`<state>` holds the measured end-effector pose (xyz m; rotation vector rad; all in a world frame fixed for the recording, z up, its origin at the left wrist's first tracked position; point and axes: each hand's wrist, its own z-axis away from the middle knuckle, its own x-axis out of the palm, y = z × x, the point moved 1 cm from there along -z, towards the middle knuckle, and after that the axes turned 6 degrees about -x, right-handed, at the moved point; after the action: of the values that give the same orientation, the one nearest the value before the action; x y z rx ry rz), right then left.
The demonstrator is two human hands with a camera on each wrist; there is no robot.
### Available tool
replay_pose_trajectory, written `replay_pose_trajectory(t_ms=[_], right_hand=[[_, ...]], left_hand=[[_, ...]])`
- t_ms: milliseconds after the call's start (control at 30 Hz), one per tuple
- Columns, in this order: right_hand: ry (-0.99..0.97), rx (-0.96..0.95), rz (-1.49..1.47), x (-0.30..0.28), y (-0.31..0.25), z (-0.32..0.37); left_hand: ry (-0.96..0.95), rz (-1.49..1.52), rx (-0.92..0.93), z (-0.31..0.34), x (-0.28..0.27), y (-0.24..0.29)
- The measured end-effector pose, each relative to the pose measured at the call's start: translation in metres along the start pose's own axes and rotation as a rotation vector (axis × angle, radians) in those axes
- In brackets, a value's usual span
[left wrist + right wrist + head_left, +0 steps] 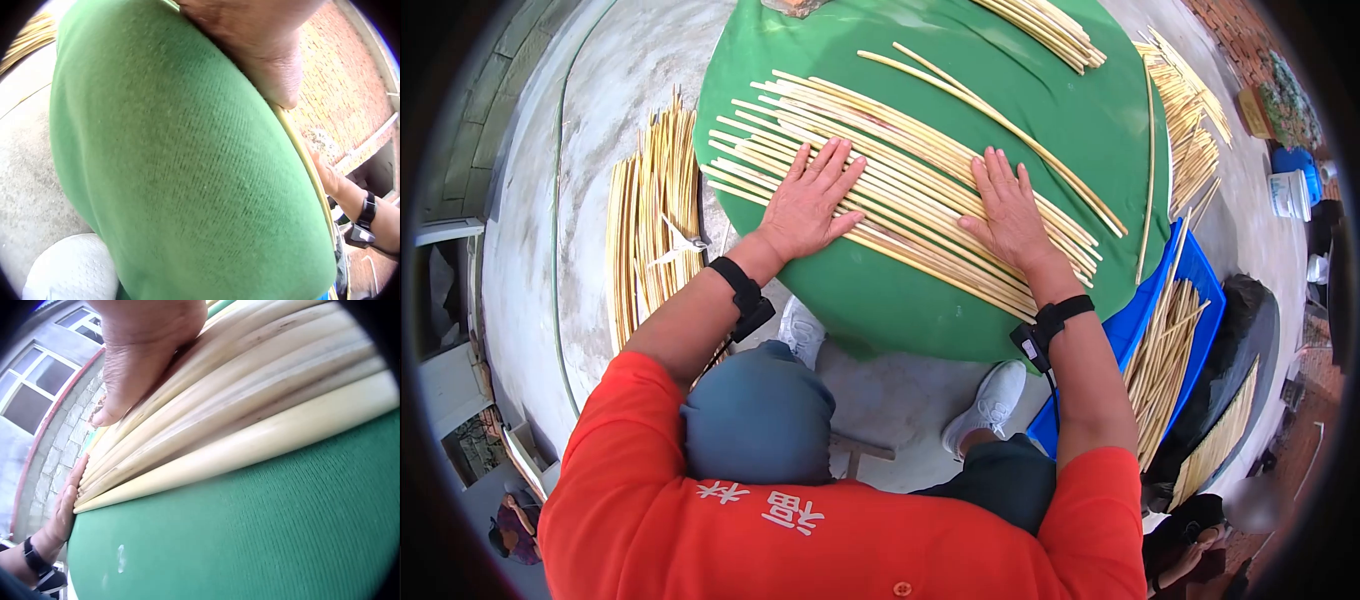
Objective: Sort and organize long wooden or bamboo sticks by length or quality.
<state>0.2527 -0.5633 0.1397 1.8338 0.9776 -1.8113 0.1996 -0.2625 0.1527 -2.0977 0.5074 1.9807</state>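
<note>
A layer of long, pale yellow cane-like sticks (900,165) lies side by side across a round table covered in green cloth (830,300). My left hand (810,200) rests flat on the left part of the layer, fingers straight and spread, thumb pointing right. Toward the right end, my right hand (1008,215) lies palm down on the same sticks, fingers extended. In the right wrist view, the near sticks (250,419) pass under the right hand (140,356), and some carry brownish streaks. The left wrist view shows the left hand (262,44) at the outermost stick.
Two longer sticks (1010,125) lie apart behind the layer, and a bundle (1050,30) sits at the far edge. More stick bundles lie on the ground at left (655,210) and right (1185,110). A blue crate (1200,265) of sticks stands right of the table.
</note>
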Motion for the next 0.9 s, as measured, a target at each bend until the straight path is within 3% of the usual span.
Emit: replay_pose_trajectory(t_ms=[433, 667, 833, 900], right_hand=[[-0.027, 0.085, 0.034, -0.014, -0.006, 0.029], [0.030, 0.130, 0.062, 0.011, -0.018, 0.036], [0.039, 0.142, 0.002, 0.001, -0.017, 0.038], [0.038, 0.086, 0.013, -0.015, -0.021, 0.046]], left_hand=[[0.082, -0.095, -0.083, -0.019, 0.011, 0.003], [0.099, -0.147, -0.098, -0.027, 0.017, 0.001], [0.071, -0.160, -0.090, -0.035, 0.017, -0.002], [0.092, -0.096, 0.000, -0.041, 0.003, 0.002]])
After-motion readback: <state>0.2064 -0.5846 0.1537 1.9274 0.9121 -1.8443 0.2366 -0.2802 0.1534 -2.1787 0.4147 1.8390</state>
